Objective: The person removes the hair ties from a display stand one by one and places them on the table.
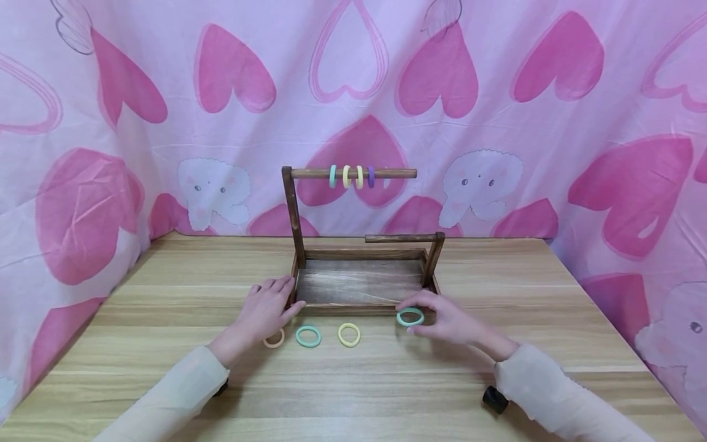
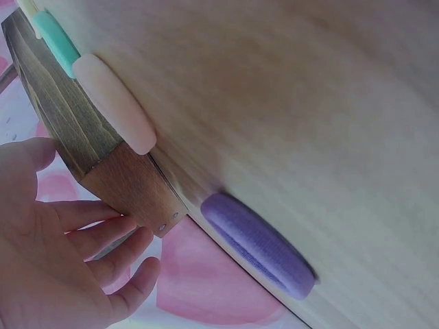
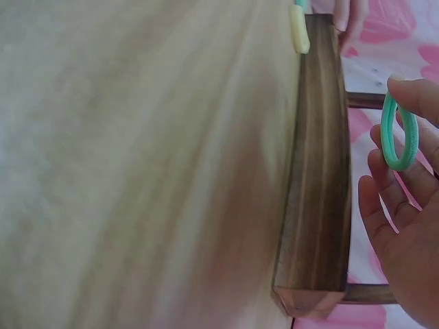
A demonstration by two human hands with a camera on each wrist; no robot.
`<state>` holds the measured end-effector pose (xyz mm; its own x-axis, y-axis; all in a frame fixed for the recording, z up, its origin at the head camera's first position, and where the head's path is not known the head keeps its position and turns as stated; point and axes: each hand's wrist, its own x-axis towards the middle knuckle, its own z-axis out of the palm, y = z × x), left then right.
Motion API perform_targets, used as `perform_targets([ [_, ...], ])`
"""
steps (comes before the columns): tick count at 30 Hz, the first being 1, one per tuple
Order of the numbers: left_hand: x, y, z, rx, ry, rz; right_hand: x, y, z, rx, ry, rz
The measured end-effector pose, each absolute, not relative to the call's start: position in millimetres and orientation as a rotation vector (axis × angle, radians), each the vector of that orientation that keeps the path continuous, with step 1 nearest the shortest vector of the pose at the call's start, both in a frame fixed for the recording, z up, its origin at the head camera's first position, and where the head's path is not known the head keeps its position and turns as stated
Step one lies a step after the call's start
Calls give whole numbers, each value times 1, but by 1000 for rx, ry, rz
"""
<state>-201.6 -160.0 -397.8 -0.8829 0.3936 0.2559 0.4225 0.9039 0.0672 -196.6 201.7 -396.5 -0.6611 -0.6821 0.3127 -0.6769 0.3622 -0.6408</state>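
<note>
My right hand pinches a green hair tie between thumb and fingers, close to the front right of a wooden stand. My left hand rests with extended fingers at the stand's front left corner. The stand has a tray base, a tall bar and a lower bar. One green, two yellow and one purple hair tie hang on the tall bar. On the table before the tray lie a peach hair tie, a green one and a yellow one.
A purple hair tie lies near the left hand, hidden from the head view. The wood-grain table runs back to a pink heart-print curtain. A black object shows at the right wrist.
</note>
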Motion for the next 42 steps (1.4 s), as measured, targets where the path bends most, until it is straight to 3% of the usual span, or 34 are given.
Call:
perform_targets([
  [19, -202, -159, -397, -611, -2853, -159, -194, 183, -412, -1564, 2547, -1036],
  [42, -202, -160, -398, -604, -2850, -157, -193, 164, -415, -1506, 2628, -731],
])
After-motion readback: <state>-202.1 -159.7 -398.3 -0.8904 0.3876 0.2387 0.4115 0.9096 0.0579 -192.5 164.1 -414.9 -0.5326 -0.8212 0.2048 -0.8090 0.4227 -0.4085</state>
